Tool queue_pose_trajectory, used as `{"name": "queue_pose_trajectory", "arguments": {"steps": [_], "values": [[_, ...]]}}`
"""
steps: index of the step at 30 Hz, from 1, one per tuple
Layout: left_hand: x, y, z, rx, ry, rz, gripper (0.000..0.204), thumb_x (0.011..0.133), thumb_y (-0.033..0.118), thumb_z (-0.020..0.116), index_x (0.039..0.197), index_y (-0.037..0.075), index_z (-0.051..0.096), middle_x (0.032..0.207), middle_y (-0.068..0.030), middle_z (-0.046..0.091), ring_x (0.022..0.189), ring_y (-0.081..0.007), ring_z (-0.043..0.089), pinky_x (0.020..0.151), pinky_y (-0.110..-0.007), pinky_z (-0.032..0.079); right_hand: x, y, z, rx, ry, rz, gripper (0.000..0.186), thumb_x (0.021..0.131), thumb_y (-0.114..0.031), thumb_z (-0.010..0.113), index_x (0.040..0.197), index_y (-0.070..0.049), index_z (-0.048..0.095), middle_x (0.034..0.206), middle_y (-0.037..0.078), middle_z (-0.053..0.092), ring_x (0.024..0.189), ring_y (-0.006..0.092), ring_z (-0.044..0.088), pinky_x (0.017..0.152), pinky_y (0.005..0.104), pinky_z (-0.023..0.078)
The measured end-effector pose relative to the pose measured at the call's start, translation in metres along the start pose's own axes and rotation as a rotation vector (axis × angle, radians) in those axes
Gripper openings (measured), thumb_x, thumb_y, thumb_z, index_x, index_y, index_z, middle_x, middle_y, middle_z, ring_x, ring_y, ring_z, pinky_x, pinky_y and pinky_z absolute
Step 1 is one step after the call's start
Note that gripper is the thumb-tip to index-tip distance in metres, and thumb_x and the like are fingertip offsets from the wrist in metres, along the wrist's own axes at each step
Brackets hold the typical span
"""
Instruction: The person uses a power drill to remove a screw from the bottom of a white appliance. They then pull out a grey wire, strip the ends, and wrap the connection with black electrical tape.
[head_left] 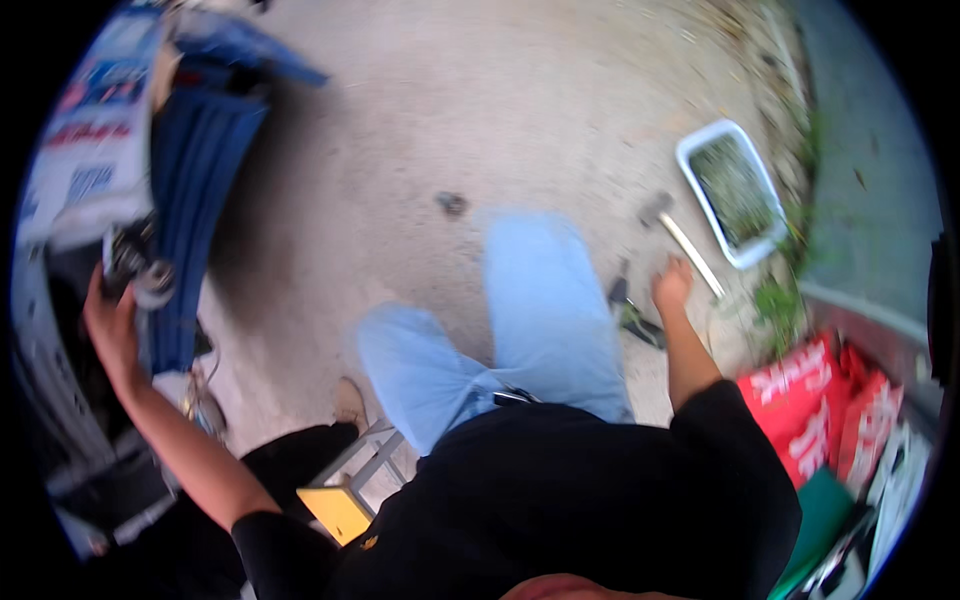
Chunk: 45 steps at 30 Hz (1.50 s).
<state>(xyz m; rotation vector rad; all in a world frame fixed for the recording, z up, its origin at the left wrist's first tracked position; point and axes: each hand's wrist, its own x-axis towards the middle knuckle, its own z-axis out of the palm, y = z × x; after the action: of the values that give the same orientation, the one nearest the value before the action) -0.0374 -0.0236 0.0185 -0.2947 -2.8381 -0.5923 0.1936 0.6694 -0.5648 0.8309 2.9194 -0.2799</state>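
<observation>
My left hand (113,318) is at the far left, its fingers closed round a shiny metal part (130,255) with a round end, beside a blue ribbed panel (200,190). Blur hides the part's exact kind. My right hand (672,284) hangs low over the ground on the right, fingers loosely bent, with nothing visible in them. Just beside it lies a hammer (690,245) with a pale handle and dark head. A green and black power tool (637,322) rests on the ground on that hand's left.
A white-rimmed basin (733,130) holding greenish content stands at upper right. Red printed bags (800,405) lie at lower right by a wall. A small dark object (452,204) sits on the concrete (400,110). A yellow-topped stool (338,512) and a person's shoe (350,403) are at lower left.
</observation>
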Motion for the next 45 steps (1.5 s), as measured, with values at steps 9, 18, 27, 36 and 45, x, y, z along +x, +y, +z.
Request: {"name": "queue_pose_trajectory", "arguments": {"steps": [9, 18, 27, 36, 45], "values": [[-0.007, 0.050, 0.003, 0.202, 0.112, -0.058, 0.047, 0.070, 0.018, 0.079, 0.113, 0.003, 0.067, 0.102, -0.0199, 0.070, 0.097, -0.0364, 0.067, 0.084, -0.039, 0.052, -0.068, -0.006, 0.097, 0.197, -0.287, -0.046, 0.039, 0.092, -0.032, 0.055, 0.116, -0.002, 0.061, 0.114, 0.024, 0.058, 0.110, 0.0426, 0.057, 0.091, 0.0521, 0.048], [-0.057, 0.081, 0.030, 0.314, 0.754, 0.115, 0.077, 0.072, 0.024, 0.085, 0.138, 0.008, 0.049, 0.118, -0.0142, 0.065, 0.107, -0.0386, 0.061, 0.093, -0.043, 0.048, 0.071, -0.125, -0.076, 0.470, -0.090, -0.224, 0.040, 0.084, -0.020, 0.073, 0.116, 0.002, 0.064, 0.107, 0.023, 0.066, 0.100, 0.0353, 0.065, 0.091, 0.0424, 0.051], [-0.052, 0.023, 0.040, 0.495, 0.875, 0.087, 0.032, 0.079, 0.032, 0.078, 0.095, 0.007, 0.067, 0.099, -0.0071, 0.061, 0.090, -0.0269, 0.059, 0.079, -0.040, 0.043, 0.070, -0.143, -0.080, 0.702, -0.181, -0.387, 0.026, 0.092, -0.016, 0.063, 0.108, 0.005, 0.066, 0.100, 0.019, 0.071, 0.089, 0.0283, 0.069, 0.082, 0.0394, 0.053], [-0.039, 0.007, 0.050, 0.539, 1.074, 0.199, 0.034, 0.078, 0.032, 0.079, 0.097, 0.009, 0.066, 0.086, -0.0043, 0.060, 0.079, -0.0248, 0.056, 0.073, -0.037, 0.038, -0.087, -0.027, 0.024, 0.170, -0.324, -0.410, 0.028, 0.092, -0.023, 0.055, 0.108, -0.001, 0.061, 0.101, 0.016, 0.065, 0.095, 0.0320, 0.063, 0.080, 0.0433, 0.053], [-0.033, -0.051, 0.059, 0.531, 1.262, 0.305, 0.048, 0.077, 0.033, 0.085, 0.103, -0.001, 0.063, 0.094, -0.0139, 0.066, 0.085, -0.0278, 0.065, 0.078, -0.035, 0.052, -0.103, -0.005, 0.024, -0.038, -0.254, -0.515, 0.028, 0.089, -0.022, 0.056, 0.111, -0.004, 0.057, 0.101, 0.014, 0.060, 0.096, 0.0336, 0.059, 0.080, 0.0455, 0.051]]}}
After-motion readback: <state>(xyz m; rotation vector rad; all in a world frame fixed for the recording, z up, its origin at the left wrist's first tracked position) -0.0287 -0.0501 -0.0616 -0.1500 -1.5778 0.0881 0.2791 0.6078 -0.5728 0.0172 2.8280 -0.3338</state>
